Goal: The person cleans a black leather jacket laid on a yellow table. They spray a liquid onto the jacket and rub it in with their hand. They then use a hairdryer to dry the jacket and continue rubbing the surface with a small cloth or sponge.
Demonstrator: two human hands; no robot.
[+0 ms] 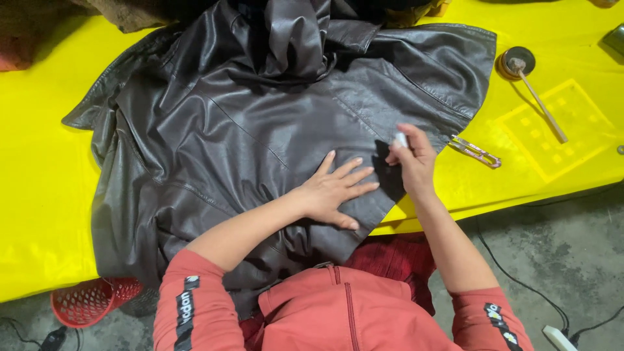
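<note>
leather, dark brown and creased, covers most of the yellow table [39, 195]: a jacket [247, 123] spread flat, its lower part hanging over the near edge toward the person. the left hand [335, 190] lies palm down on the jacket near that edge, fingers spread and pressing the hide flat. just beside it, the right hand [411, 161] has its fingers pressed together around a small white marker piece [401, 139], perhaps chalk, its tip at the jacket's right edge.

judging from this, the leather could slide or wrinkle under the marking hand if the flat hand eases off, since much of the garment hangs off the table and pulls on it. a slip of the white piece would leave a stray line on the hide.

to the right lie a pair of metal snips [476, 151], a round dark pot with a wooden stick [538, 99] in it, and a pale yellow gridded template [559, 127]. no packages or signs show; only small printed patches on the red sleeves [188, 305]. a red mesh basket [91, 300] sits on the floor at the left.
</note>
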